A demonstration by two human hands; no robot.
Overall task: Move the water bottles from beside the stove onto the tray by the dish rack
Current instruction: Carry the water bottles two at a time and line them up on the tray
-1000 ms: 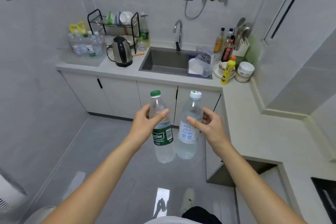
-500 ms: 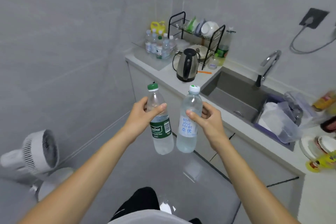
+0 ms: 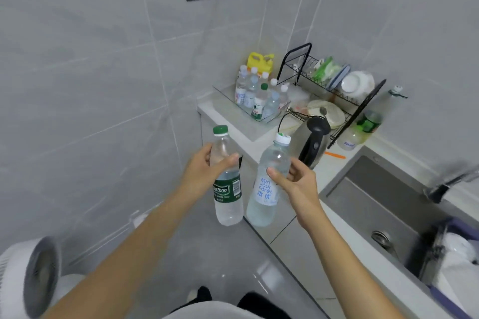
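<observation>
Left hand (image 3: pixel 204 171) curled round neck of green-capped bottle (image 3: pixel 226 179), thumb across front; right hand (image 3: pixel 295 184) gripping white-capped bottle (image 3: pixel 269 184) near shoulder, thumb on label. Both bottles upright, held in air above floor, just beside each other, near counter edge. Far right on counter: clear tray (image 3: pixel 233 101) with several bottles (image 3: pixel 259 96) standing in its right part, left of dish rack (image 3: pixel 334 90). Kettle (image 3: pixel 313 142) between tray and sink (image 3: pixel 375 202). Fan (image 3: pixel 28 277) at near left.
</observation>
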